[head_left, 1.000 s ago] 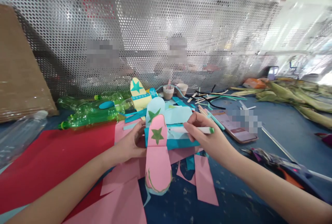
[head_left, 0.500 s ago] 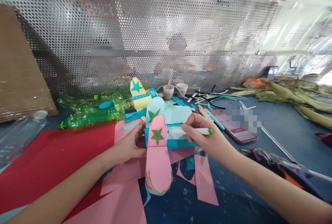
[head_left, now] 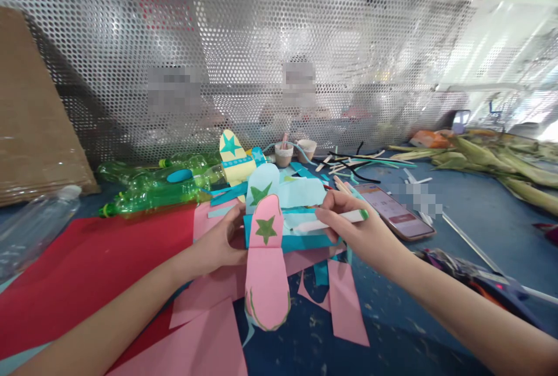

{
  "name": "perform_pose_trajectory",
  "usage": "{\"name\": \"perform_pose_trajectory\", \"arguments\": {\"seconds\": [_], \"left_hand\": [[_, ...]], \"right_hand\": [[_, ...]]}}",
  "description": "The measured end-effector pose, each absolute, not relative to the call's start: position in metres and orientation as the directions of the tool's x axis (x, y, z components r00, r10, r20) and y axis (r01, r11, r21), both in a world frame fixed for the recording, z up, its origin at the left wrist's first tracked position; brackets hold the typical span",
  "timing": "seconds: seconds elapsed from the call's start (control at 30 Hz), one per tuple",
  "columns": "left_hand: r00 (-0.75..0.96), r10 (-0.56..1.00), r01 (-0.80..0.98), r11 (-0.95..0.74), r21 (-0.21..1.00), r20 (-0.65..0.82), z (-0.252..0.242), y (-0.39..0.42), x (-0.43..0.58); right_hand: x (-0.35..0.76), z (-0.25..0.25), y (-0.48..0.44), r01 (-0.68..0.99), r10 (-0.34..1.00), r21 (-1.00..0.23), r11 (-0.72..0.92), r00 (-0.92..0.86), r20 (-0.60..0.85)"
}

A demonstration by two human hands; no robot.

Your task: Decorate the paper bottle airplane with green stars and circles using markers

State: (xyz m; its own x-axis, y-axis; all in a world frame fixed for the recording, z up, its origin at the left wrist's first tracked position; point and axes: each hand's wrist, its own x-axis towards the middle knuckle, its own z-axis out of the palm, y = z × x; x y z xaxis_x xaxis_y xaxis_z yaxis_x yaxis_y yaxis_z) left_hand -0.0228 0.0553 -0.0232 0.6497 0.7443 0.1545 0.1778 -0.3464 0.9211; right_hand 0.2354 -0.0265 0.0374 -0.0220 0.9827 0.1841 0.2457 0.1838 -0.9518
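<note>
A white marker (head_left: 308,225) with a green end is pinched in my right hand (head_left: 351,226). Its tip rests at the light blue face of a paper craft (head_left: 267,274), just right of the pink strip. This craft has a blue body, a long rounded pink strip with a green star, and a light blue rounded piece (head_left: 300,192) behind. My left hand (head_left: 223,240) grips the left end of the body, thumb above and fingers below; some fingertips are hidden. Farther back stands a yellow paper craft (head_left: 235,171) with a blue star.
Green plastic bottles (head_left: 152,196) lie at the back left beside red paper (head_left: 108,265). Pink paper scraps (head_left: 347,300) lie nearby. Rightward are a phone (head_left: 394,213), a glue gun (head_left: 471,277) and corn husks (head_left: 501,161). A perforated metal screen (head_left: 244,33) stands behind.
The marker and my right hand have shifted slightly right and down across the light blue face. My left hand keeps its grip, with the craft nearly still.
</note>
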Motion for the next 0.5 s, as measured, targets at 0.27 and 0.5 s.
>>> {"name": "perform_pose_trajectory", "arguments": {"seconds": [0.27,0.5], "left_hand": [[0.657,0.739,0.178,-0.346,0.921,0.151,-0.0187,0.0526,-0.0225],[0.662,0.735,0.161,-0.328,0.931,0.145,-0.0128,0.0497,-0.0208]], "right_hand": [[0.2396,0.0355,-0.0232,0.310,0.963,-0.919,0.242,0.041,0.267],[0.2377,0.0320,-0.0218,0.319,0.956,-0.914,0.250,0.067,0.285]]}}
